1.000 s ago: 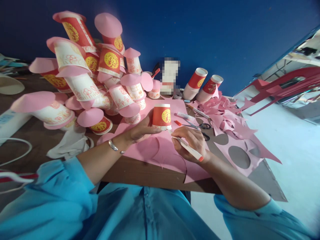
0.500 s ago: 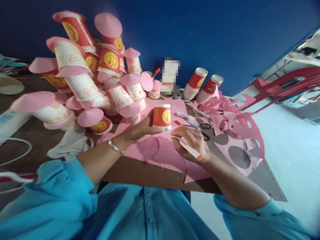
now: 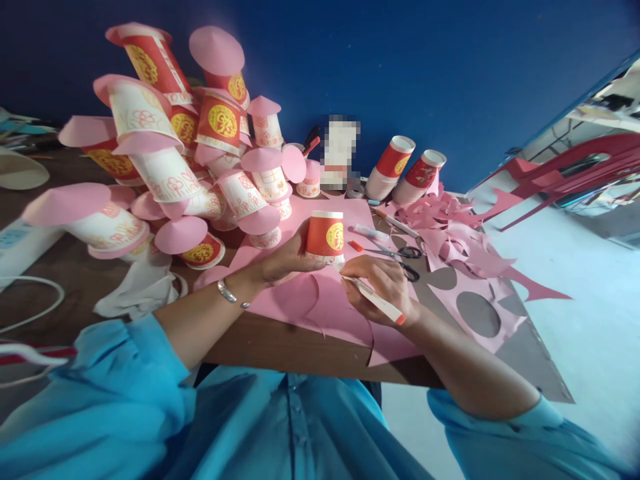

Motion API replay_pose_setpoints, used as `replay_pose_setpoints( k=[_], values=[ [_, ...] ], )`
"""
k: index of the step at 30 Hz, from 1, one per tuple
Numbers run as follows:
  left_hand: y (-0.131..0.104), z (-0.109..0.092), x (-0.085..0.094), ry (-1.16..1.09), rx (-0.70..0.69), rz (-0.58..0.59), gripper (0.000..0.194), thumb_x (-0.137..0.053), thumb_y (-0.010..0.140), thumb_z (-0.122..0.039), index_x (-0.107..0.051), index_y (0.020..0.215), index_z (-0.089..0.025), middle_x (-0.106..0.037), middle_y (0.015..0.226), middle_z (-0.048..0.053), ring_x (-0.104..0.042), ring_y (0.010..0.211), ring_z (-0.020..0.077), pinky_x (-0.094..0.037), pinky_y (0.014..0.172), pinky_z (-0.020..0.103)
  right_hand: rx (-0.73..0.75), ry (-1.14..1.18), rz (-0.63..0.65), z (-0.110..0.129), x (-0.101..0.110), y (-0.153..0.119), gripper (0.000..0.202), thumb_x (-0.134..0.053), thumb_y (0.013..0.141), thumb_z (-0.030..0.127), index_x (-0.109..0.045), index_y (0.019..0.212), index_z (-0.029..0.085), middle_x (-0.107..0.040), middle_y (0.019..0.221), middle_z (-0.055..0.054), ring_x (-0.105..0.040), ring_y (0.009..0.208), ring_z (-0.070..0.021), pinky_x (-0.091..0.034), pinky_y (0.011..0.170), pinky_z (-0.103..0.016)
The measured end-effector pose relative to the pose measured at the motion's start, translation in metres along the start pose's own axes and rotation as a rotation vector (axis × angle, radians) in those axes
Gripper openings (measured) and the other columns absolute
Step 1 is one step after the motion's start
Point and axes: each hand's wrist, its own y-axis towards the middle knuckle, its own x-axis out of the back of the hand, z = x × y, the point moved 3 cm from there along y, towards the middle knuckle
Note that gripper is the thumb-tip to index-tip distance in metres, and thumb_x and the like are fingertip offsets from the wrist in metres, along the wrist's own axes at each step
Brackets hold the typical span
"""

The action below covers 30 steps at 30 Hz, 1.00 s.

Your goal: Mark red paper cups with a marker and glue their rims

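My left hand [image 3: 287, 259] is closed around the left side and lower edge of a red paper cup [image 3: 320, 235] with a gold emblem, held upside down. Small red marks show on the cup's white lower band. In my right hand [image 3: 380, 287] is a white marker pen [image 3: 375, 299] with an orange-red end, its tip at the cup's lower right edge; whether it touches is too small to tell. Pink paper [image 3: 330, 307] lies under both hands. Just beyond my right hand are scissors [image 3: 400, 255] and an orange-red pen cap [image 3: 355, 246].
Many cups with pink cone tops [image 3: 215, 50] are piled at the left. Two stacks of paper cups [image 3: 393, 163] stand at the back by the blue wall. Pink paper scraps [image 3: 450, 230] cover the right side, near a red chair [image 3: 565, 167]. A white cloth [image 3: 137, 287] lies left.
The cup has shifted slightly right and turned a little in my left hand. At the right, a pink scrap that stood up by the table edge now hangs out lower, over the floor.
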Motion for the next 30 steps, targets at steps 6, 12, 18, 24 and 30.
replay_pose_setpoints(
  k=[6, 12, 18, 24, 30],
  values=[
    [-0.0016, 0.0019, 0.0033, 0.016, 0.007, -0.004, 0.070, -0.095, 0.080, -0.032, -0.062, 0.142, -0.030, -0.071, 0.128, 0.008, -0.066, 0.124, 0.0302, -0.052, 0.107, 0.048, 0.031, -0.004, -0.038, 0.0031, 0.0041, 0.0038, 0.029, -0.064, 0.096, 0.008, -0.065, 0.119, 0.025, -0.078, 0.083, 0.001, -0.080, 0.072, -0.0186, -0.065, 0.062, -0.029],
    [-0.0007, 0.0027, 0.0053, -0.016, -0.006, -0.002, 0.078, -0.095, 0.080, -0.030, -0.058, 0.149, -0.032, -0.072, 0.133, 0.008, -0.066, 0.126, 0.0317, -0.051, 0.109, 0.050, -0.018, -0.039, -0.063, -0.0002, 0.0035, 0.0020, 0.022, -0.065, 0.097, 0.011, -0.066, 0.113, 0.026, -0.078, 0.083, 0.001, -0.078, 0.068, -0.0187, -0.065, 0.063, -0.031],
    [-0.0013, 0.0025, 0.0042, -0.039, 0.020, 0.009, 0.078, -0.095, 0.080, -0.029, -0.059, 0.148, -0.033, -0.073, 0.130, 0.007, -0.068, 0.124, 0.0312, -0.051, 0.108, 0.049, -0.029, -0.021, -0.037, -0.0011, 0.0024, 0.0007, 0.019, -0.066, 0.098, 0.012, -0.066, 0.112, 0.025, -0.079, 0.085, 0.000, -0.076, 0.067, -0.0172, -0.063, 0.062, -0.029],
    [-0.0011, 0.0027, 0.0037, -0.046, 0.014, 0.013, 0.073, -0.095, 0.080, -0.029, -0.060, 0.144, -0.032, -0.073, 0.128, 0.008, -0.068, 0.122, 0.0298, -0.051, 0.108, 0.049, -0.020, -0.019, -0.028, -0.0016, 0.0004, 0.0004, 0.016, -0.065, 0.098, 0.011, -0.064, 0.109, 0.023, -0.079, 0.086, -0.001, -0.076, 0.067, -0.0161, -0.061, 0.061, -0.027],
    [-0.0005, 0.0004, -0.0009, -0.074, 0.027, 0.004, 0.076, -0.097, 0.077, -0.028, -0.060, 0.144, -0.031, -0.074, 0.127, 0.007, -0.070, 0.122, 0.0311, -0.052, 0.112, 0.054, -0.040, -0.070, -0.047, -0.0026, 0.0012, 0.0009, 0.013, -0.063, 0.101, 0.013, -0.065, 0.107, 0.024, -0.080, 0.086, -0.001, -0.077, 0.068, -0.0163, -0.061, 0.060, -0.027]
  ],
)
